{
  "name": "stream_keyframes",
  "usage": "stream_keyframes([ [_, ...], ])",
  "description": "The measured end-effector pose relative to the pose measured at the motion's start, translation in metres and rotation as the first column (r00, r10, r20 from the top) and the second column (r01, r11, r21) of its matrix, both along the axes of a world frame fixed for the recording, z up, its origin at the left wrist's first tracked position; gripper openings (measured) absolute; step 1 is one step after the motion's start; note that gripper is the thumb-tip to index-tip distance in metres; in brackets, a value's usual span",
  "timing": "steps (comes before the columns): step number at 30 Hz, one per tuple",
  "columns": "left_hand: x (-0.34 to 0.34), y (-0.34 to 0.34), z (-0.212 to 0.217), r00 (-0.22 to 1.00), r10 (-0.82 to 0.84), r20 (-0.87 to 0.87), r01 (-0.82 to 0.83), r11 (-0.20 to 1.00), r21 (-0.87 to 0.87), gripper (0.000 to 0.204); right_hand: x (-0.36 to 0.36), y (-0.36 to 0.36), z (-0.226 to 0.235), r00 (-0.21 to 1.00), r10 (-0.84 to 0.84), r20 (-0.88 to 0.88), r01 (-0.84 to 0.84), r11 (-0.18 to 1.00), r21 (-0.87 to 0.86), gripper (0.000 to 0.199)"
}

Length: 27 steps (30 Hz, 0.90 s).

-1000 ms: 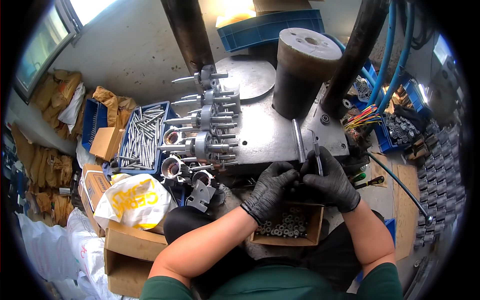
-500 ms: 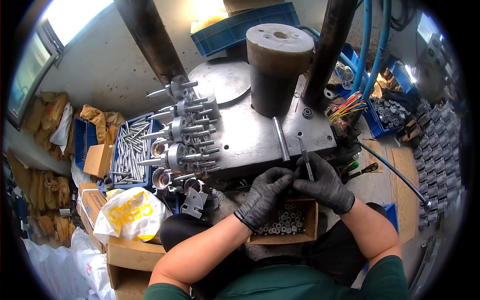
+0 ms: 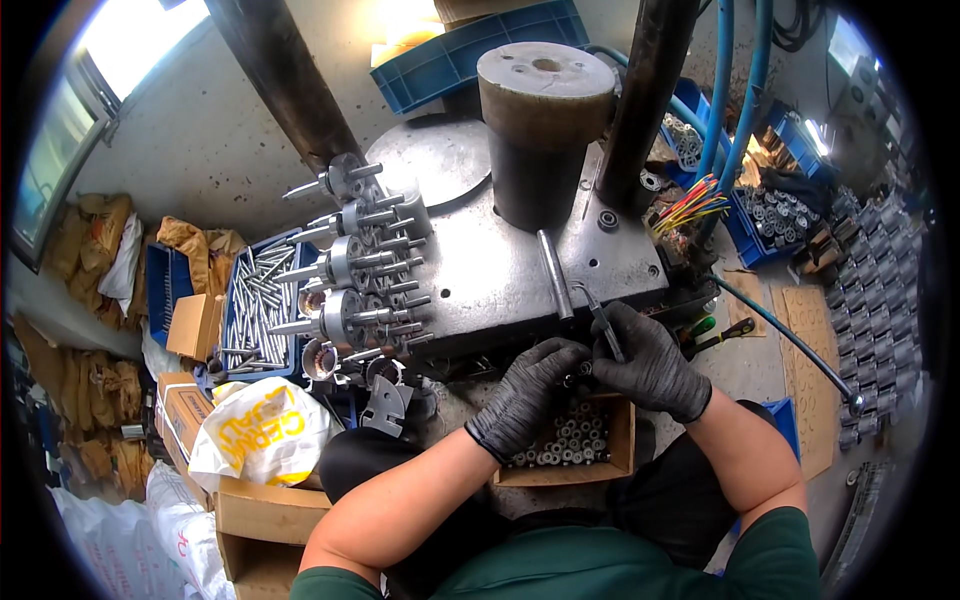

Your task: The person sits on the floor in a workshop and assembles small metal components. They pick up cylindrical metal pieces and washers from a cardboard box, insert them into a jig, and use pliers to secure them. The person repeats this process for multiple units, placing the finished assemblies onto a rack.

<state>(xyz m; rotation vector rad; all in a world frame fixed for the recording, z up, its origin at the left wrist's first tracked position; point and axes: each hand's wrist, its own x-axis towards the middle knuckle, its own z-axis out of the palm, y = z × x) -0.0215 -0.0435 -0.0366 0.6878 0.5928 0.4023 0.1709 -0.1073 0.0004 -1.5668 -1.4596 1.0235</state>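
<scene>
My left hand (image 3: 530,392), in a dark grey glove, is closed on a small metal bearing (image 3: 577,377) at its fingertips. My right hand (image 3: 652,362), gloved too, grips a slim metal tool (image 3: 605,330) whose narrow bent tip points away from me; its exact kind is unclear. Both hands are close together above a cardboard box (image 3: 565,478) in my lap, which holds many small bearings (image 3: 575,435). Just beyond them a loose steel rod (image 3: 553,272) lies on the metal machine plate (image 3: 465,305), its near end by the plate's edge.
Shafts with round metal cores (image 3: 345,262) stand along the plate's left side. Left of them is a blue bin of steel rods (image 3: 262,310). A thick cylinder (image 3: 545,130) rises behind the rod. Screwdrivers (image 3: 722,338), a green hose (image 3: 785,345) and stacked metal parts (image 3: 880,320) are at right.
The tool in my right hand has turned, its tip swinging left. My left hand has shifted slightly, and the bearing at its fingertips now shows. The whole view has shifted slightly.
</scene>
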Motion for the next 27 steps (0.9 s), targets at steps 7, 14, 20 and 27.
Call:
stream_keyframes([
  [7,0.003,0.002,-0.015,0.993,-0.099,-0.07,0.102,0.994,0.032,0.031,-0.005,-0.001,0.019,0.942,0.12,0.314,-0.133,0.991,0.02,0.035],
  [14,0.005,-0.001,-0.007,0.986,-0.094,-0.141,0.113,0.984,0.135,0.028,-0.005,-0.003,0.022,0.915,0.151,0.374,-0.173,0.985,0.026,0.036],
  [20,0.0,0.004,-0.008,0.973,-0.159,-0.165,0.19,0.963,0.193,0.026,-0.007,-0.008,0.021,0.898,0.109,0.426,-0.174,0.978,0.117,0.036],
  [27,0.004,0.004,-0.01,0.991,-0.093,0.096,0.094,0.996,-0.007,0.028,0.001,-0.013,0.003,0.981,-0.037,-0.19,0.047,0.998,0.048,0.027],
])
